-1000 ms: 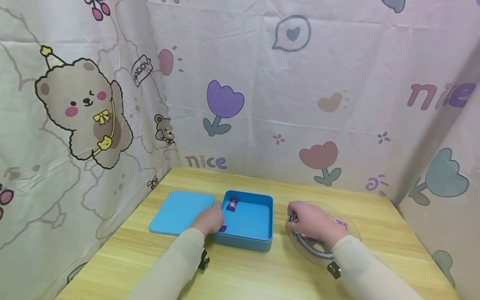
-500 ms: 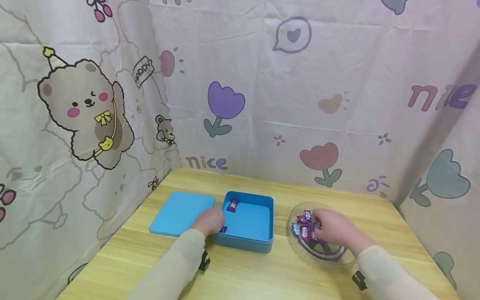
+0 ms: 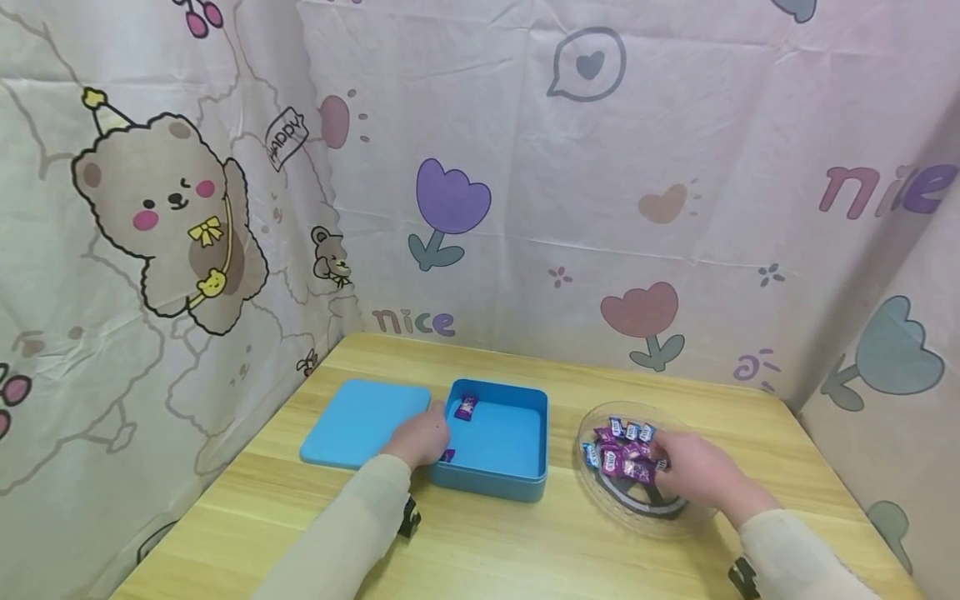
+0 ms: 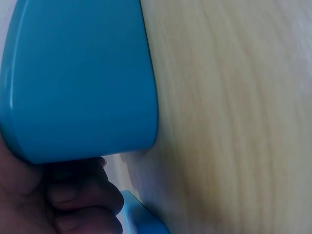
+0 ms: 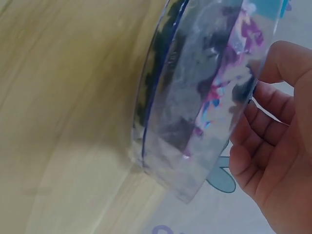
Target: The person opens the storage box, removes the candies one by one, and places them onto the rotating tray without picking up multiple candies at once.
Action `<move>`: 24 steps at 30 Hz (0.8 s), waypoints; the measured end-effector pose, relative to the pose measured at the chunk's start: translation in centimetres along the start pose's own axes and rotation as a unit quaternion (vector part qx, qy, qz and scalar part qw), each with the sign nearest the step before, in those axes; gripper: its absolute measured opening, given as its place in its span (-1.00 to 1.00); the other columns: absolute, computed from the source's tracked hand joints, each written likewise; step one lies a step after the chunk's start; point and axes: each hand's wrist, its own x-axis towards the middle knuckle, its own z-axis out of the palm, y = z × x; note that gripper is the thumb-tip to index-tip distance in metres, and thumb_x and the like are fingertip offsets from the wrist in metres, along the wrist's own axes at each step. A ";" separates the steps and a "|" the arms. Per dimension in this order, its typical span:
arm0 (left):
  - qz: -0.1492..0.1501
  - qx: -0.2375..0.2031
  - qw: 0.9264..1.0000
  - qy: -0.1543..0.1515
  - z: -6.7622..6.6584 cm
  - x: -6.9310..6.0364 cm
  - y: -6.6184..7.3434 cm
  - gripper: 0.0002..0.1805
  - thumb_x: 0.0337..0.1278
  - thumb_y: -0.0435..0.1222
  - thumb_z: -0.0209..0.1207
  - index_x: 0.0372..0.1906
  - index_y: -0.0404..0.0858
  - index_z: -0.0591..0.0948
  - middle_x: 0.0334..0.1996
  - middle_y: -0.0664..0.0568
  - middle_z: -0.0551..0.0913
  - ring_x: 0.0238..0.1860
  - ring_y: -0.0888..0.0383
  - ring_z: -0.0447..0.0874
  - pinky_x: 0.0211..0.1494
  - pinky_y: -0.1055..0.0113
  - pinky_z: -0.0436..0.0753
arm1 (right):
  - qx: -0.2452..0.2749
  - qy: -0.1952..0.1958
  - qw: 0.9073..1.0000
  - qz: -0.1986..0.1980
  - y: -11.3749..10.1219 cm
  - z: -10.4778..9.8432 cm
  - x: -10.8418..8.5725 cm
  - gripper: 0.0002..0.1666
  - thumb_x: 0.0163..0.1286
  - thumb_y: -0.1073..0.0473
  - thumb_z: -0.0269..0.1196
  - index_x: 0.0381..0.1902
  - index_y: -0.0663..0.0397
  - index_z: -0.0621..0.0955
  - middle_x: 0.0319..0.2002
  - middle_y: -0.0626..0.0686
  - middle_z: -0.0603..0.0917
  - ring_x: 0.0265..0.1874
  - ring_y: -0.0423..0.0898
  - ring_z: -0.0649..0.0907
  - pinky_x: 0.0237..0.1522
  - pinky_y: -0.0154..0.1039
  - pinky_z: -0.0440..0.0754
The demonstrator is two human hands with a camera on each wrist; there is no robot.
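Observation:
In the head view, my left hand (image 3: 422, 435) grips the near left corner of a blue open box (image 3: 491, 483). The left wrist view shows its curled fingers (image 4: 85, 204) against the box wall (image 4: 83, 83). Inside lie a purple wrapped candy (image 3: 466, 407) at the back and another (image 3: 448, 456) near my fingers. My right hand (image 3: 697, 471) is over the right side of a clear round dish (image 3: 622, 518) and pinches a small dark-wrapped candy (image 3: 662, 465), partly hidden by the fingers. Several purple and blue wrapped candies (image 3: 612, 462) lie in the dish.
A flat blue lid (image 3: 360, 421) lies on the wooden table (image 3: 487, 554), left of the box and partly behind my left hand. Printed cloth (image 3: 525, 208) hangs behind the table and along both sides.
My right hand has moved right across the dish, with a dark candy at its fingertips, uncovering candies on the dish's left. My left hand and the box have stayed in place.

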 end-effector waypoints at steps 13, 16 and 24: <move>-0.005 0.005 1.000 0.002 -0.2 0.0 0.2 -0.39 0.56 -0.21 -0.15 0.54 -0.39 0.15 0.23 -0.20 0.50 -0.09 -0.08 0.51 -0.03 0.01 0.55 | -0.021 -0.004 1.000 0.005 0.6 0.4 -0.3 -0.67 0.00 0.18 0.49 -0.31 -0.07 0.56 -0.40 -0.12 0.58 -0.42 -0.14 0.54 -0.38 -0.08 0.61; -0.002 0.005 1.000 0.005 -0.2 0.0 0.1 -0.39 0.56 -0.22 -0.16 0.54 -0.40 0.15 0.33 -0.23 0.46 -0.05 -0.09 0.51 0.06 -0.03 0.55 | -0.022 -0.005 1.000 0.006 0.7 0.6 -0.3 -0.66 -0.01 0.18 0.49 -0.29 -0.06 0.57 -0.39 -0.11 0.60 -0.41 -0.13 0.55 -0.37 -0.06 0.62; 0.000 0.005 1.000 0.006 -0.2 -0.3 0.1 -0.39 0.55 -0.24 -0.16 0.55 -0.40 0.13 0.44 -0.24 0.36 -0.01 -0.08 0.49 0.16 -0.06 0.53 | -0.041 0.005 0.999 0.002 0.9 1.2 -0.3 -0.68 -0.02 0.16 0.47 -0.31 -0.09 0.57 -0.41 -0.15 0.59 -0.41 -0.13 0.54 -0.34 -0.01 0.62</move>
